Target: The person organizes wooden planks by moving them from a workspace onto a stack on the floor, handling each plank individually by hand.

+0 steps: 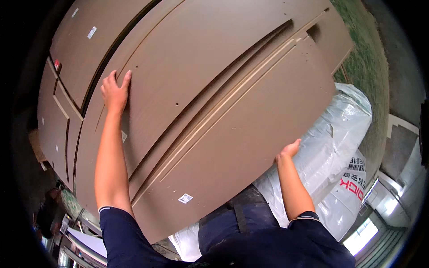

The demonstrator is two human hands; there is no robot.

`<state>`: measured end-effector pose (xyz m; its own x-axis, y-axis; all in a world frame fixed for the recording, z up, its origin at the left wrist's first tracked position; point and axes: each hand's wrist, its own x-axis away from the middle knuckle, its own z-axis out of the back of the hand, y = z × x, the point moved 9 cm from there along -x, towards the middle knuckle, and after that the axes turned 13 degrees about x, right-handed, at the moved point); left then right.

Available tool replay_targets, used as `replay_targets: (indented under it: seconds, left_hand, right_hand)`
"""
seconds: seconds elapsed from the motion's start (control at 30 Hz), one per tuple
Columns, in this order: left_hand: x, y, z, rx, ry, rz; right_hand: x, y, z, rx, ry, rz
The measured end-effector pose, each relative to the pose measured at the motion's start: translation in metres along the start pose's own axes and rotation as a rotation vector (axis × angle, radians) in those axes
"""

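Note:
In front of me lies a large grey-brown board (pixel 237 129) with a groove along its far edge and a small white label near its near left end. My right hand (pixel 288 151) is at its near right edge, thumb showing, the other fingers mostly hidden behind the edge. Under and beyond it is another brown board (pixel 178 67) with small holes and a long thin groove. My left hand (pixel 115 93) rests on that board's left part, thumb and fingers apart, with nothing seen in them.
More brown boards (pixel 89 49) lie to the far left, split from mine by a dark gap. Clear plastic wrapping (pixel 330 134) covers something at the right, near my right forearm. Beyond is a mottled green surface (pixel 371 58). A bright opening (pixel 361 236) shows at the lower right.

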<state>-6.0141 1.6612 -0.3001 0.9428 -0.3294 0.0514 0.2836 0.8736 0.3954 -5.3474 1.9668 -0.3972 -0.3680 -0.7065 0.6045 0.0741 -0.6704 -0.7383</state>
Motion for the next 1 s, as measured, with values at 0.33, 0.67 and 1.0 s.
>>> replay_targets:
  seconds: [0.33, 0.67, 1.0]
  left_hand:
    - [0.004, 0.0, -0.005, 0.091, -0.039, -0.034]
    - [0.034, 0.032, -0.008, 0.063, -0.049, -0.031]
    - [0.044, -0.053, 0.03, 0.039, -0.012, -0.124]
  right_hand:
    - [-0.013, 0.013, 0.013, -0.018, 0.017, 0.005]
    - [-0.003, 0.001, 0.009, 0.014, 0.003, 0.019]
    - [0.031, -0.018, -0.003, 0.174, -0.217, -0.077]
